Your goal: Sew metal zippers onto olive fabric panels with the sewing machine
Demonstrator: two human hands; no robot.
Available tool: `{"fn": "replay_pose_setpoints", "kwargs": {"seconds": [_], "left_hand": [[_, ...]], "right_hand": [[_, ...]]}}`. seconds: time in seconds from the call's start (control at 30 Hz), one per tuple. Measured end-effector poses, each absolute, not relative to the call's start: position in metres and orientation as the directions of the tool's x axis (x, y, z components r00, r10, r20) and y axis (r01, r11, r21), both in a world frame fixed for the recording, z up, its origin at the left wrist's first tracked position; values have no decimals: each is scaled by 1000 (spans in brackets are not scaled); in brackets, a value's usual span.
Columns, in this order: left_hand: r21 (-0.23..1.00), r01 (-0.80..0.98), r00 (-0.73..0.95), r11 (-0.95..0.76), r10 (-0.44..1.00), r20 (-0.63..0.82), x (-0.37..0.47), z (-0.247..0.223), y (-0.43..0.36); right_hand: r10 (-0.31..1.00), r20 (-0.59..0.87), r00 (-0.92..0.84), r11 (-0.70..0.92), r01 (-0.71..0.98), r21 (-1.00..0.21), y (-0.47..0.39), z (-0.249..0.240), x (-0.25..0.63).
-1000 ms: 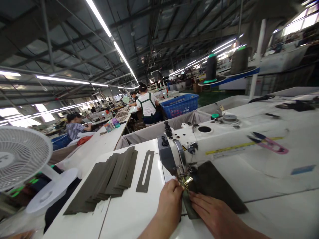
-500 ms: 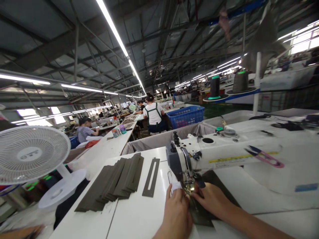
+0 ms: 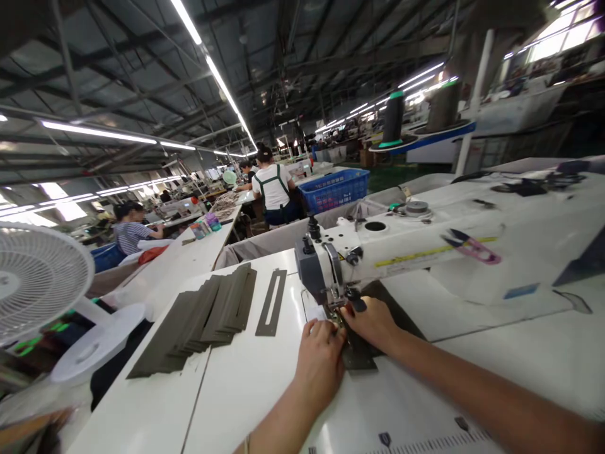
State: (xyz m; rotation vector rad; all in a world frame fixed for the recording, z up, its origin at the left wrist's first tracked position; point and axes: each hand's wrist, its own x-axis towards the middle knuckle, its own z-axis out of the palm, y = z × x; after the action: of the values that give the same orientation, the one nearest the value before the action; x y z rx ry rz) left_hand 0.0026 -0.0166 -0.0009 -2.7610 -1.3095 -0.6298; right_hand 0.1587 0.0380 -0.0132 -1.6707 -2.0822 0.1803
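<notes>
A white sewing machine (image 3: 416,249) stands on the white table (image 3: 246,378). A dark olive fabric piece (image 3: 362,356) lies under its needle area. My left hand (image 3: 321,359) rests with fingers curled on the fabric's left edge, just left of the presser foot. My right hand (image 3: 373,323) presses the same fabric right below the machine head, fingertips at the presser foot. The needle itself is hidden by my hands.
A fanned stack of dark olive strips (image 3: 198,321) and a slotted dark template (image 3: 271,302) lie to the left. A white fan (image 3: 40,284) stands at the far left. Pink snips (image 3: 467,244) lie on the machine arm. Other people sit working behind, near a blue basket (image 3: 335,189).
Both hands have slid forward along the fabric towards the presser foot. My right hand went from lying flat lower down to reaching up beside the machine head. The camera view shifted.
</notes>
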Motion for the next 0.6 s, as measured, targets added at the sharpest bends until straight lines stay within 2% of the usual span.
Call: {"fn": "replay_pose_setpoints", "kwargs": {"seconds": [0.1,0.17,0.23,0.47,0.6], "left_hand": [[191,721,567,-666,725,391,1,-3,-20],[178,719,560,-671,713,422,0,-6,-23],[159,718,557,-677,697,451,0,-9,-26],[131,677,590,-724,641,491,3,-13,-23],[119,682,590,-722,638,495,4,-12,-19]], "right_hand": [[887,321,-331,437,825,-358,14,-9,173],[764,405,-502,631,715,-302,-7,-9,181],[646,469,-602,749,619,-237,-23,-13,185],[610,501,-613,773,598,-210,-27,-23,185],[589,498,-636,782,604,-154,-18,-21,184]]}}
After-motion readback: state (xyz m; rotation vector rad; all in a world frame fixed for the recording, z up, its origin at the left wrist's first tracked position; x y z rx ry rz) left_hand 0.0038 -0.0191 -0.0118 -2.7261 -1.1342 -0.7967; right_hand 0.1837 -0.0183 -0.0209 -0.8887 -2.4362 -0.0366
